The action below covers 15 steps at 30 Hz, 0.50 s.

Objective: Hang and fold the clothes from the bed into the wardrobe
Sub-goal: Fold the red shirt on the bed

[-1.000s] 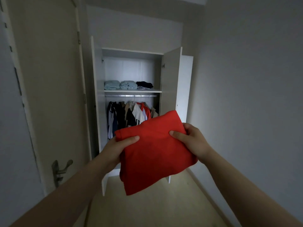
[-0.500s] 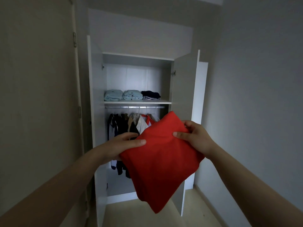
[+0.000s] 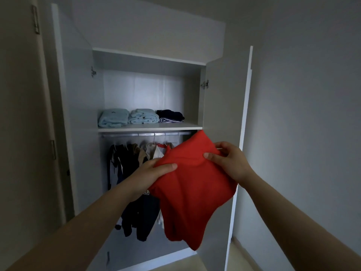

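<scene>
Red folded top (image 3: 192, 184), I'm gripping it with left hand (image 3: 150, 177) and right hand (image 3: 227, 161); guessing it's needing a lift onto the shelf (image 3: 150, 127) next.

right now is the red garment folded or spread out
Folded. The red garment is a compact, layered bundle pinched at its upper corners by the left hand and right hand; its lower end droops.

Room dim, no lamp in view. Right wall (image 3: 312, 94) plain grey-white, unmarked. Pale beige floor (image 3: 244, 261) shows at lower right. Room door (image 3: 19, 124) on the left, metal hinges on its edge. White wardrobe (image 3: 148, 55) stands ahead, both doors open; its back panel is the brightest surface
</scene>
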{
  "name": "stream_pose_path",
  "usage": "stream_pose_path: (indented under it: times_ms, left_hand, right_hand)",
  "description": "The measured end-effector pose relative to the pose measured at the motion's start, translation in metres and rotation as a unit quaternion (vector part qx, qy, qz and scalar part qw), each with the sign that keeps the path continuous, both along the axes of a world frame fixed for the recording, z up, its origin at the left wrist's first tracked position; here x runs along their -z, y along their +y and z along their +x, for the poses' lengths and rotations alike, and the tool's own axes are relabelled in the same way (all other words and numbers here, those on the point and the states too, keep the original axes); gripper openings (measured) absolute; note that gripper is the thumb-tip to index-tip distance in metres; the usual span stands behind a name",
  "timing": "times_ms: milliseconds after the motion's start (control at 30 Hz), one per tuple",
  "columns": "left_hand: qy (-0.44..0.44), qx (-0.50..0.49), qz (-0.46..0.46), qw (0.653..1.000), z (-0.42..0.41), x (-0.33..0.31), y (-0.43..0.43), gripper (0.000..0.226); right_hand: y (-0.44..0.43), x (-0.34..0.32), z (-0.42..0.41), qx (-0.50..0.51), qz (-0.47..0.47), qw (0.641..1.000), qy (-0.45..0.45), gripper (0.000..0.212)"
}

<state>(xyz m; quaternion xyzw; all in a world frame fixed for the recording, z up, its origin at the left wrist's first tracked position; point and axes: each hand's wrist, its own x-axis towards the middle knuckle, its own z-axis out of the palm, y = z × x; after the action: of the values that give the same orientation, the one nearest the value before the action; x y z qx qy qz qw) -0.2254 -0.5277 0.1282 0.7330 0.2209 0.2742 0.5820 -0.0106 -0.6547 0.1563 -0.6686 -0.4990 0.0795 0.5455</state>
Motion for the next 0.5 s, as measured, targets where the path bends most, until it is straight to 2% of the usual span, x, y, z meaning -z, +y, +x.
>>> stream_pose_path:
  times_ms: [167, 300, 367, 433, 500]
  left_hand:
    - [-0.039, -0.049, 0.004, 0.998, 0.054, -0.003, 0.090, 0.040]
    - [-0.057, -0.073, 0.008, 0.996, 0.102, -0.011, 0.151, 0.042]
    - [-0.075, -0.083, 0.004, 0.994, 0.129, -0.016, 0.190, 0.037]
    - [-0.083, -0.085, -0.001, 0.993, 0.144, -0.018, 0.213, 0.034]
    - [-0.089, -0.079, -0.006, 0.993, 0.166, -0.016, 0.243, 0.031]
  right_hand:
    - [0.088, 0.019, 0.056, 0.024, -0.003, 0.999, 0.028, 0.062]
    - [0.150, 0.032, 0.101, -0.012, -0.037, 0.987, 0.156, 0.093]
    - [0.191, 0.031, 0.123, -0.043, -0.046, 0.975, 0.215, 0.091]
    - [0.217, 0.031, 0.133, -0.064, -0.056, 0.969, 0.233, 0.085]
    - [0.248, 0.035, 0.149, -0.083, -0.060, 0.965, 0.240, 0.088]
